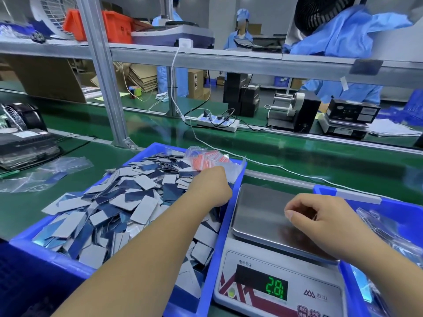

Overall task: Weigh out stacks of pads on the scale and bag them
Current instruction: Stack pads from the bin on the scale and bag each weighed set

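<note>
Blue bin point(225, 236) w/ loose grey and navy pads point(119, 202) sits left of a steel scale point(274, 225) on the green worktop point(23, 213). Left hand point(211, 187) reaches into the pads at the bin's right edge; its grip is hidden, can't tell. Right hand point(320, 216) hovers over the scale pan, fingers curled, holding nothing visible. Display reads 2.8.

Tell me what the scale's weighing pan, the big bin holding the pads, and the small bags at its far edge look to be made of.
Weighing pan: brushed stainless steel by the look, dull grey with soft reflections.
Bin: moulded blue plastic, smooth, slightly glossy walls.
Small bags: thin clear plastic film, crinkled and see-through, with orange-red strips; what those strips are I cannot tell.
</note>
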Demonstrator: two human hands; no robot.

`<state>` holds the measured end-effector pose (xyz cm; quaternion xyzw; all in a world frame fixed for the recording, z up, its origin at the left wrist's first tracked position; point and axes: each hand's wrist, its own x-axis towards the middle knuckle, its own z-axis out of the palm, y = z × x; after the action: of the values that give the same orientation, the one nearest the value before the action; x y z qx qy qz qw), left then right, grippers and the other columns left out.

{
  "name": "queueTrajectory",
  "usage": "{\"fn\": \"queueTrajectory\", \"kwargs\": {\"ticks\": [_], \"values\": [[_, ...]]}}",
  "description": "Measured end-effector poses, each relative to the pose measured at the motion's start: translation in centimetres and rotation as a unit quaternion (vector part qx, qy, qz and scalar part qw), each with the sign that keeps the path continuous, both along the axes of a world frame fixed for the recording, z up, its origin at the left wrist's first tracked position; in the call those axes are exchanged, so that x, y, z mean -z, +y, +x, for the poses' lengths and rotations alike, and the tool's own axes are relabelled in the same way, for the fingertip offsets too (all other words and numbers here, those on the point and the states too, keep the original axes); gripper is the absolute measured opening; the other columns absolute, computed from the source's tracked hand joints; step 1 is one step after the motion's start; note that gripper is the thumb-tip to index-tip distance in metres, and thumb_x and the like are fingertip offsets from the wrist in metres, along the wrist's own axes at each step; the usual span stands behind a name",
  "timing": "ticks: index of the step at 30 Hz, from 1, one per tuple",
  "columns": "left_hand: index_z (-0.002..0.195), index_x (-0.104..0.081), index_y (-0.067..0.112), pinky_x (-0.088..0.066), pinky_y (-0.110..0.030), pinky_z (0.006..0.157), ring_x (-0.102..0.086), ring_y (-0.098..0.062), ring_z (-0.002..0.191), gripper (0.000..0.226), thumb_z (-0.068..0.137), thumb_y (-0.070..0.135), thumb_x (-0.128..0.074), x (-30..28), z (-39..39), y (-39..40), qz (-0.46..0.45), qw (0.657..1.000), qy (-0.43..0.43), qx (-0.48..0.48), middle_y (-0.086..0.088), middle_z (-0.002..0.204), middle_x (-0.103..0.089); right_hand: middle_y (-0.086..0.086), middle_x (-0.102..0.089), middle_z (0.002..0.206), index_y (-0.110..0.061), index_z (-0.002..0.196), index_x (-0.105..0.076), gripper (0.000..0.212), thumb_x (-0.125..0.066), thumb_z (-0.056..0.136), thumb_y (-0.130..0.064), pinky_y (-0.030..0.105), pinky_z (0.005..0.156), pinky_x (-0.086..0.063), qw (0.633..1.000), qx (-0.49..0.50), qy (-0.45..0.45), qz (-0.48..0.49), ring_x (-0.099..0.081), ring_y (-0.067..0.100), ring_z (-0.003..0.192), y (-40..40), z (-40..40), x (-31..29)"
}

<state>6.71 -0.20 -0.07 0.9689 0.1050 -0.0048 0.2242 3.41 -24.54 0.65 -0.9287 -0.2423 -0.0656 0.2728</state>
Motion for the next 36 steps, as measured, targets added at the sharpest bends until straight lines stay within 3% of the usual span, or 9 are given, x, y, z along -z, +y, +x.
{"fn": "queueTrajectory", "kwargs": {"ticks": [7,12,18,23,27,29,32,34,36], "values": [[0.087,-0.049,0.022,-0.038,-0.029,0.062,-0.046,-0.024,0.067,0.02,0.082,0.006,-0.06,-2.1,0.6,3.1,-0.071,0.992,-0.09,-0.044,0.001,0.082,-0.055,-0.023,-0.065,0.069,-0.035,0.071,-0.066,0.017,-0.066,0.085,-0.027,0.009,0.066,-0.043,1.0,0.007,0.005,0.019,-0.059,-0.002,0.067,-0.1,0.2,-0.2],[0.095,-0.054,0.032,-0.04,-0.028,0.052,-0.059,-0.015,0.077,0.023,0.087,0.011,-0.06,-3.9,0.6,3.1,-0.107,0.979,-0.17,-0.042,0.007,0.092,-0.059,-0.022,-0.065,0.069,-0.033,0.07,-0.067,0.018,-0.066,0.086,-0.024,0.012,0.064,-0.043,0.999,0.022,0.002,0.041,-0.058,0.0,0.067,-0.4,0.4,-0.3],[0.086,-0.053,0.036,-0.051,-0.03,0.066,-0.059,-0.015,0.082,0.024,0.089,0.014,-0.062,-4.0,-0.2,-0.3,-0.223,0.941,-0.252,0.03,0.009,0.092,-0.064,-0.021,-0.064,0.065,-0.031,0.066,-0.066,0.023,-0.065,0.086,-0.021,0.015,0.052,-0.038,0.995,0.073,-0.016,0.061,-0.056,-0.001,0.065,-1.1,0.9,-0.9],[0.088,-0.056,0.031,-0.041,-0.022,0.059,-0.052,-0.003,0.062,0.026,0.089,0.007,-0.065,-2.9,-0.1,-3.7,-0.338,0.912,-0.214,0.093,0.006,0.079,-0.063,-0.024,-0.062,0.064,-0.03,0.068,-0.066,0.021,-0.062,0.087,-0.022,0.022,0.055,-0.036,0.983,0.152,-0.019,0.104,-0.055,-0.006,0.065,-1.8,1.7,-1.0],[0.089,-0.053,0.033,-0.039,-0.021,0.051,-0.046,-0.006,0.051,0.022,0.09,0.016,-0.067,-0.9,-0.2,-5.8,-0.309,0.937,-0.126,0.107,0.003,0.071,-0.056,-0.024,-0.062,0.064,-0.029,0.068,-0.065,0.021,-0.062,0.087,-0.021,0.022,0.054,-0.035,0.981,0.167,-0.013,0.101,-0.054,-0.008,0.064,-2.0,1.9,-1.0],[0.098,-0.052,0.033,-0.044,-0.025,0.056,-0.052,-0.012,0.059,0.02,0.091,0.021,-0.066,-0.6,-0.2,-6.1,-0.301,0.942,-0.097,0.11,0.004,0.076,-0.058,-0.025,-0.062,0.065,-0.028,0.068,-0.066,0.02,-0.061,0.086,-0.022,0.021,0.054,-0.034,0.981,0.17,-0.01,0.094,-0.054,-0.007,0.065,-2.1,2.0,-0.9],[0.104,-0.052,0.035,-0.041,-0.018,0.059,-0.053,0.0,0.071,0.023,0.089,0.025,-0.067,-0.6,-0.8,-6.3,-0.197,0.966,-0.1,0.133,0.02,0.08,-0.052,-0.022,-0.063,0.064,-0.028,0.067,-0.066,0.021,-0.061,0.086,-0.021,0.023,0.054,-0.037,0.982,0.164,0.002,0.098,-0.056,0.003,0.061,-2.1,2.1,-0.7],[0.1,-0.054,0.038,-0.043,-0.017,0.068,-0.055,-0.005,0.083,0.019,0.088,0.029,-0.066,-0.4,-1.0,-6.3,-0.141,0.973,-0.115,0.142,0.025,0.08,-0.049,-0.02,-0.064,0.063,-0.028,0.065,-0.065,0.022,-0.06,0.086,-0.021,0.024,0.054,-0.039,0.983,0.155,0.009,0.095,-0.055,0.005,0.059,-2.0,2.1,-0.7],[0.096,-0.058,0.036,-0.045,-0.032,0.087,-0.052,-0.016,0.102,0.011,0.088,0.033,-0.066,-0.2,-1.1,-6.2,-0.118,0.976,-0.116,0.143,0.024,0.084,-0.05,-0.019,-0.064,0.063,-0.03,0.066,-0.065,0.021,-0.059,0.085,-0.022,0.024,0.053,-0.039,0.984,0.148,0.02,0.092,-0.055,0.004,0.057,-1.8,2.1,-0.5]]}}
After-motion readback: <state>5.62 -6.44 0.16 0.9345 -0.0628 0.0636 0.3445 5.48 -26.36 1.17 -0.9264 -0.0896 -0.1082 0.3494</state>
